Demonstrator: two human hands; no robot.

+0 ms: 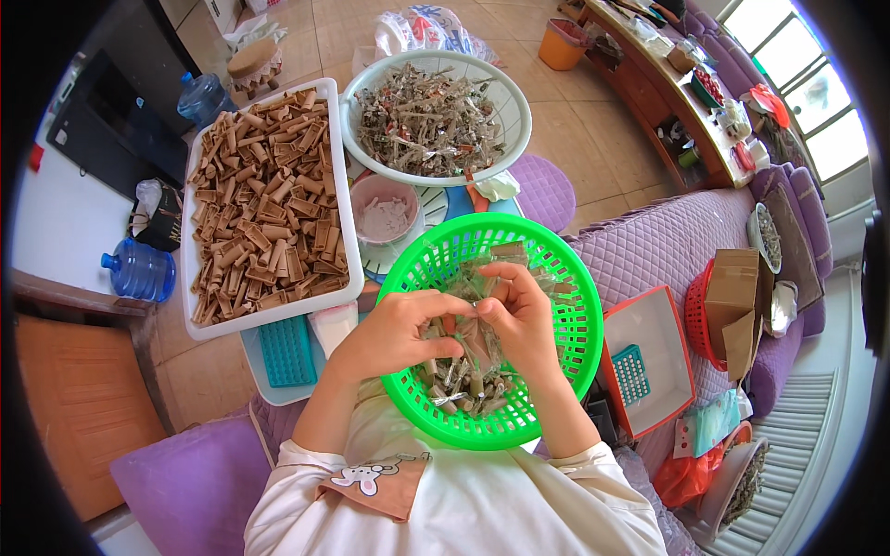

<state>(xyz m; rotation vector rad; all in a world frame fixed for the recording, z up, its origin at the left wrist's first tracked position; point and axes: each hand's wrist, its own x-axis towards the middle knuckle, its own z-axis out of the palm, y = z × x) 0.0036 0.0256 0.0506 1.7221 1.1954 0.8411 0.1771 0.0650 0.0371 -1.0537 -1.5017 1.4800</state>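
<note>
Over a bright green plastic basket [519, 225], my two hands work close together. My left hand [404, 332] and my right hand [519, 320] pinch the gathered top of a clear plastic bag [476, 341]; something brownish shows through its film. My thumbs and forefingers meet at the bag's neck, and what lies between the fingertips is too small to make out. Inside the basket lie several brown pieces in clear wrapping [471, 387], partly hidden by my hands. The basket rests against my lap and light-coloured clothing.
A white tray [345, 199] piled with brown trough-shaped pieces stands left. A pale colander [519, 102] of clear-wrapped pieces sits beyond the basket, beside a pink bowl [408, 193]. A red-edged box [663, 324] and open cardboard box [732, 292] lie right on the purple quilted sofa [640, 227].
</note>
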